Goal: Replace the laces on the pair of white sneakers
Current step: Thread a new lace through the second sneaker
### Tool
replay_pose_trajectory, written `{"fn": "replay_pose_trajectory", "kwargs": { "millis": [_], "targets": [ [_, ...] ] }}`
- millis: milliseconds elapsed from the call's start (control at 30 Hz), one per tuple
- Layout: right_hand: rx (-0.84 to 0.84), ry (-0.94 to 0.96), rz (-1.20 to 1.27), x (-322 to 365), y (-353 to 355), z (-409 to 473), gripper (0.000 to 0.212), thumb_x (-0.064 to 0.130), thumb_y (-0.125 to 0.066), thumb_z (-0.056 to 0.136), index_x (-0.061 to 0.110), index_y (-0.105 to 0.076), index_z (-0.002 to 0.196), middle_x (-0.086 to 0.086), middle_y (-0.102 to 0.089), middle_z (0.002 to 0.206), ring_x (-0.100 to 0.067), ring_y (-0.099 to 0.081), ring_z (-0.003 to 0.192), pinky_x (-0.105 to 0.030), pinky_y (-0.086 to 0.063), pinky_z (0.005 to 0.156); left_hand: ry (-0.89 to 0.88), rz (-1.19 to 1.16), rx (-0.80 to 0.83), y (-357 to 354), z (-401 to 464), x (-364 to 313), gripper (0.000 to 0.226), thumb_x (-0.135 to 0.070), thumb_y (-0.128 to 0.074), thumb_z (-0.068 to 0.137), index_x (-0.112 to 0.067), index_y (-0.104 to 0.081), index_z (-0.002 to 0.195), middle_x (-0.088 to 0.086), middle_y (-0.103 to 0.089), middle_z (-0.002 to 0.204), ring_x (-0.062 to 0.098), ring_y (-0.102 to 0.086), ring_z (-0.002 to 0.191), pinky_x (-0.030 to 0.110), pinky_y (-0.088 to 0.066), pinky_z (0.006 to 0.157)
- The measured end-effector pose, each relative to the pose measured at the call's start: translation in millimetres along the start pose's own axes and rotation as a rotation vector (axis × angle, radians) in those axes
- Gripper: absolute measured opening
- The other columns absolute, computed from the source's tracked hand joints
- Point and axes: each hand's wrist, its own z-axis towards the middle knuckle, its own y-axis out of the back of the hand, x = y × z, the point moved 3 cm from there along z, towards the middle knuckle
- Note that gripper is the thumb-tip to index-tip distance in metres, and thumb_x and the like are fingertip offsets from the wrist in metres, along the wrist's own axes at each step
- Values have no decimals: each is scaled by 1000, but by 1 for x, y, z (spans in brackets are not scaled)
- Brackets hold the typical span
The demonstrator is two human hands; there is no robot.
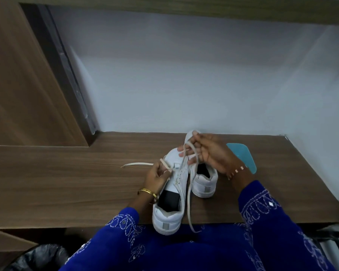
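Two white sneakers stand side by side on the wooden desk, heels toward me. The left sneaker point(169, 204) overhangs the front edge; the right sneaker point(204, 181) lies farther back. A cream lace point(189, 202) runs through the left sneaker's eyelets. My left hand point(158, 176) pinches one end of the lace, which trails left across the desk. My right hand point(209, 153) grips the other strand above the sneakers, and that strand hangs down past the desk edge.
A light blue insole-shaped piece point(243, 155) lies on the desk point(67, 184) to the right of my right hand. A wooden cabinet panel point(27, 75) rises at the left, a pale wall behind. A black bag point(41, 257) sits below the desk at bottom left.
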Motion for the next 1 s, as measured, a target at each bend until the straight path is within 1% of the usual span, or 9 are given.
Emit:
{"fn": "replay_pose_trajectory", "kwargs": {
  "millis": [167,267,367,433,533,700,800,867,1000],
  "targets": [
    [-188,-138,-818,-44,6,-3,21,9,-47,93,16,-54,75,-10,-67,85,-15,-62,58,-29,-53,54,37,-30,42,0,-6,4,21,-3,-58,87,-17,-59,102,-1,-65,102,7,-60,95,14,-48,79],
    [-209,-236,-966,-77,1,-2,18,13,-45,92,7,-59,83,-16,-68,92,-26,-65,73,-30,-51,59,28,32,91,0,-7,8,26,-3,-59,87,-10,-58,112,4,-63,113,14,-57,109,26,-45,95],
    [-84,-266,-1101,-101,-13,-3,34,26,-47,93,-1,-64,83,-15,-66,88,-27,-61,84,-36,-47,77,14,108,80,-1,-8,7,21,-6,-57,88,-10,-58,109,0,-63,104,14,-57,100,17,-45,88],
    [-101,-263,-1112,-108,-14,-3,36,26,-45,93,4,-56,68,-9,-57,76,-26,-56,84,-35,-42,79,12,148,56,-2,-9,7,17,-8,-56,89,-10,-57,106,-1,-62,97,14,-56,91,9,-44,77],
    [-98,-279,-1083,-111,-8,4,32,20,-45,91,-7,-60,81,-18,-61,89,-31,-58,92,-35,-42,77,11,154,7,-5,-8,10,23,-11,-55,90,-5,-56,113,10,-63,110,21,-57,100,28,-45,87],
    [-83,-283,-1075,-102,-6,15,28,11,-42,91,3,-48,65,-22,-57,91,-33,-54,90,-28,-33,70,-127,227,-89,-24,-15,-1,32,-41,-46,76,-16,-55,93,8,-60,89,14,-53,82,28,-41,76],
    [-173,-254,-1059,-103,-5,16,22,11,-43,90,1,-55,74,-17,-59,87,-30,-55,89,-34,-41,77,-95,104,-93,-26,-12,-5,13,-18,-54,86,-10,-63,80,-1,-59,81,-4,-51,73,22,-42,71],
    [-247,-226,-1055,-105,-6,13,20,13,-44,90,9,-47,70,-11,-56,79,-28,-54,85,-35,-43,76,10,-18,-139,-23,-8,-5,23,-3,-55,88,-12,-59,66,-1,-55,67,-3,-49,61,21,-42,65],
    [-353,-176,-1095,-110,-11,8,30,16,-43,92,13,-34,64,-11,-58,80,-27,-52,81,-28,-32,66,174,-253,-222,-13,-3,-6,11,1,-57,86,-3,-68,83,-1,-64,71,8,-57,69,10,-47,63]
  ]
}}
